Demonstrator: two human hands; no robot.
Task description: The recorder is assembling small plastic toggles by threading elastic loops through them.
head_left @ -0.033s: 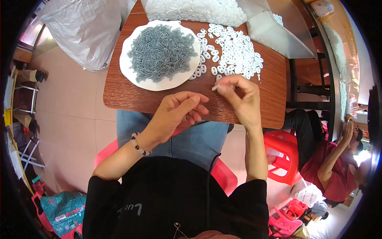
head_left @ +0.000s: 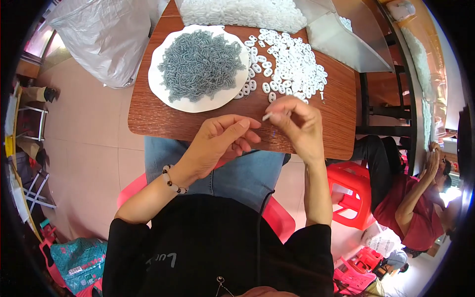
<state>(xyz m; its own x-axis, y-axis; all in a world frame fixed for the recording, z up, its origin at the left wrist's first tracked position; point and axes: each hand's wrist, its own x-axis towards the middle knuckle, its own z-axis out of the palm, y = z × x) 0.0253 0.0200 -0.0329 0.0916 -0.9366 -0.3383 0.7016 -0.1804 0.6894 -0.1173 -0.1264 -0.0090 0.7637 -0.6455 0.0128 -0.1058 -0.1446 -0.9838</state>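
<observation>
Above the table's near edge, my right hand (head_left: 299, 126) pinches a small white plastic piece (head_left: 267, 117) between thumb and fingertips. Just to its left is my left hand (head_left: 225, 138), its fingers curled and the thumb laid along the index finger; whatever it may hold is hidden. Beyond my left hand, a white scalloped plate (head_left: 157, 81) bears a heap of small grey elongated pieces (head_left: 200, 64). To the plate's right, many white oval plastic pieces with two holes (head_left: 297, 67) lie loose on the brown wooden table (head_left: 168, 121).
A clear-sided bin of white pieces (head_left: 242, 15) stands at the table's back, with a grey sloping panel (head_left: 341, 47) to its right. A white sack (head_left: 101, 42) stands at the left. Right of me are a red stool (head_left: 349, 190) and a seated person in dark red (head_left: 410, 213).
My right hand has come slightly nearer to me, and the white piece in its fingertips has moved down with it. The left hand has hardly moved.
</observation>
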